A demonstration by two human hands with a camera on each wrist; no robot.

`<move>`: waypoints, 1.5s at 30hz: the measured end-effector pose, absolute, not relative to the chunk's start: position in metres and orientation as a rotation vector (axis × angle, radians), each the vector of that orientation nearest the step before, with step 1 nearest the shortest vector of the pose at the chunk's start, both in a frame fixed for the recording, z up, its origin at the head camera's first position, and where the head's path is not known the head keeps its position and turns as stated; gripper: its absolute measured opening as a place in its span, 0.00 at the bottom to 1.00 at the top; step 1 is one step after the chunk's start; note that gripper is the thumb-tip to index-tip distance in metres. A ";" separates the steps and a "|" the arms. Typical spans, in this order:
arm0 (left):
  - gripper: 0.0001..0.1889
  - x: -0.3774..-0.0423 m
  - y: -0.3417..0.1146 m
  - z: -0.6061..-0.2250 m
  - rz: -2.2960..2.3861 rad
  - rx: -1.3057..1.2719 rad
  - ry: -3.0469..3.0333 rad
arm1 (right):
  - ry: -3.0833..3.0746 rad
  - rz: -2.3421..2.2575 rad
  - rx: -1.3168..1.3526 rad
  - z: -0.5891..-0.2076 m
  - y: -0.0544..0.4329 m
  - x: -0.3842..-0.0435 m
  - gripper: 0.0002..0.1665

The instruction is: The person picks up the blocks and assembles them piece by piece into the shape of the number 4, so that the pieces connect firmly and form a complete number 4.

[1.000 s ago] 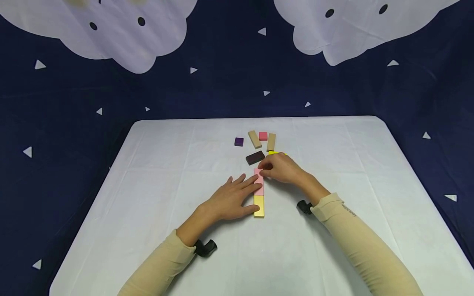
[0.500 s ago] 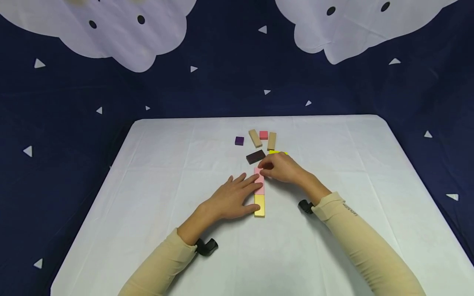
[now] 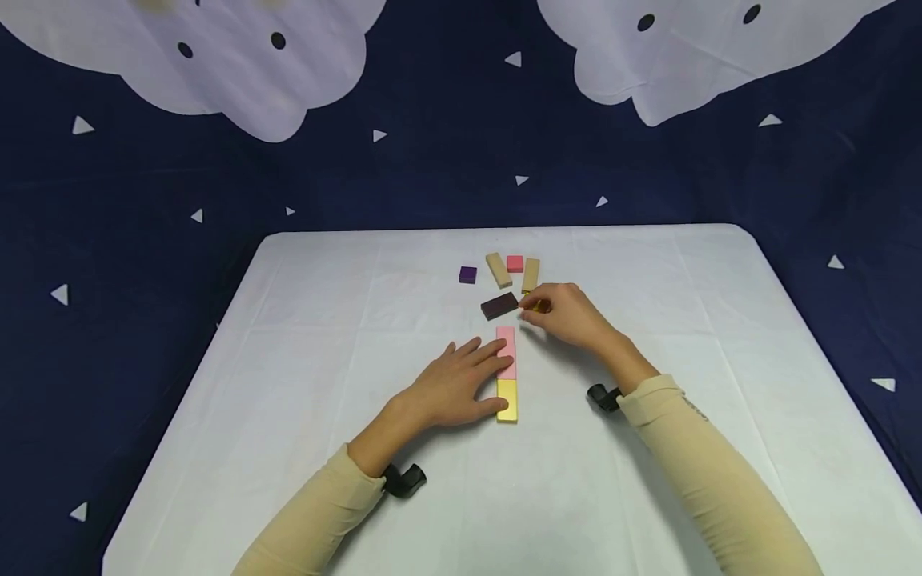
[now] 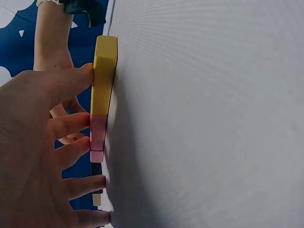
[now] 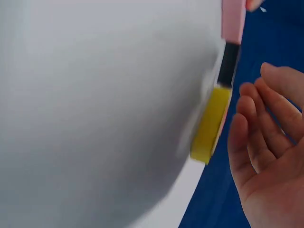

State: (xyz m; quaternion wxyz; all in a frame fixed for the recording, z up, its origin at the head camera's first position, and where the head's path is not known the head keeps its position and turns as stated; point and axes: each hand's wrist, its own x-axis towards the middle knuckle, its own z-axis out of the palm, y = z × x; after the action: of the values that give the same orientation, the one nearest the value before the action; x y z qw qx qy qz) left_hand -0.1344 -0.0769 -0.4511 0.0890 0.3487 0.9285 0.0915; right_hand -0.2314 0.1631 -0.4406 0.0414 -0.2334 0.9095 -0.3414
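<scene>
My left hand (image 3: 454, 388) lies with fingers spread over a row of flat blocks. Its thumb touches the golden-yellow block (image 3: 507, 410), and two fingers rest on the pink blocks (image 3: 507, 372) that line up behind it. A seam between the pink pieces shows in the left wrist view. My right hand (image 3: 565, 316) hovers beside the dark brown block (image 3: 499, 306), fingers loosely bent and holding nothing. A bright yellow block (image 5: 211, 123) lies by its fingertips in the right wrist view; in the head view that hand mostly hides it.
Toward the back of the white table (image 3: 346, 320) lie a purple block (image 3: 467, 275), a red-pink block (image 3: 515, 264), one tan block (image 3: 499, 270) and another tan block (image 3: 531, 275). A dark blue cloth with clouds hangs behind the table.
My right hand has let go of the far pink block and moved back and to the right, over the bright yellow block. The left hand keeps its place on the row.
</scene>
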 end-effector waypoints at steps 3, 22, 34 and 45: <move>0.36 -0.134 -0.077 -0.451 0.277 1.042 2.770 | 2.851 -1.054 -0.665 -0.438 0.170 -0.235 0.12; 0.36 -0.131 -0.077 -0.450 0.233 1.050 2.770 | 2.944 -0.831 -0.473 -0.448 0.185 -0.240 0.25; 0.36 -0.132 -0.077 -0.449 0.248 1.039 2.759 | 2.913 -0.788 -0.431 -0.447 0.184 -0.242 0.24; 0.36 -0.132 -0.077 -0.450 0.241 1.032 2.756 | 2.912 -0.811 -0.475 -0.446 0.183 -0.240 0.23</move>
State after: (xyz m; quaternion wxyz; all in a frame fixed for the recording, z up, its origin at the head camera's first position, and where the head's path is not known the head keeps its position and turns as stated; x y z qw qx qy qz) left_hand -0.1319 -0.0766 -0.4498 0.0943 0.3478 0.9292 0.0814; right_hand -0.2396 0.1833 -0.4459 0.0409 -0.1552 0.9509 -0.2647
